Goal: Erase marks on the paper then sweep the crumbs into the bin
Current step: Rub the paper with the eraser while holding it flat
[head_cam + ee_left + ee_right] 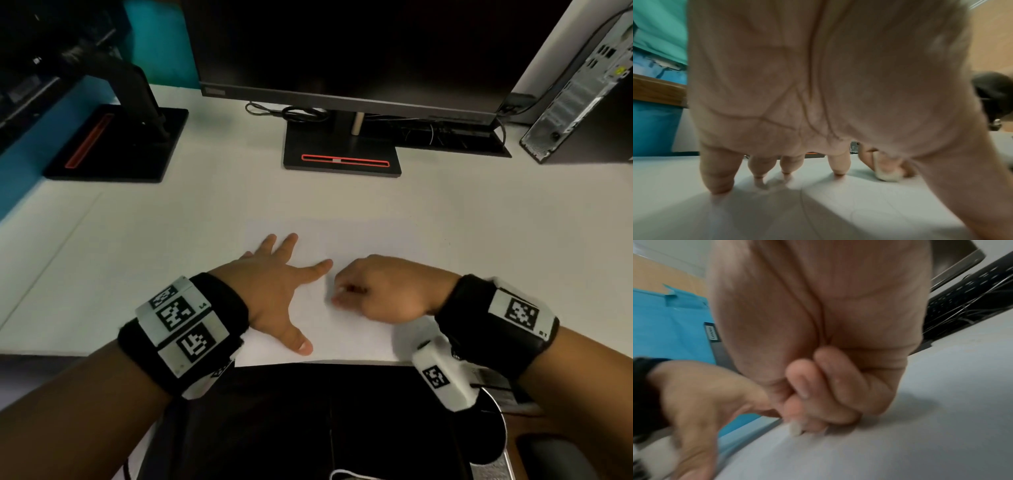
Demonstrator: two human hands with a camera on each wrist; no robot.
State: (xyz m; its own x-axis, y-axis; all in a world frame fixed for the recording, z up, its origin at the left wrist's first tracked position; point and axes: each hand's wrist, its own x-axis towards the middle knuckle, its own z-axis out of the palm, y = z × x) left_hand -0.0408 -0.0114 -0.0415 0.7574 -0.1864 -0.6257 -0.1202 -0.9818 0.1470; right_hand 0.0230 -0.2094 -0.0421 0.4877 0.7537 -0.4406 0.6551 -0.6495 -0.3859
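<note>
Presently: left hand (274, 291) flat, fingers spread on paper (359, 240), right hand (383, 291) just beside it pinching white eraser (889, 174) against the sheet, bin unseen.

- A dark monitor (342, 44) stands at the back of the white bench (205, 205), on a black base (342, 150) with a red slot.
- A second monitor stand (116, 140) is at the left.
- A computer tower (579, 92) stands at the right.
- Black cables (294, 113) lie behind the base.
</note>
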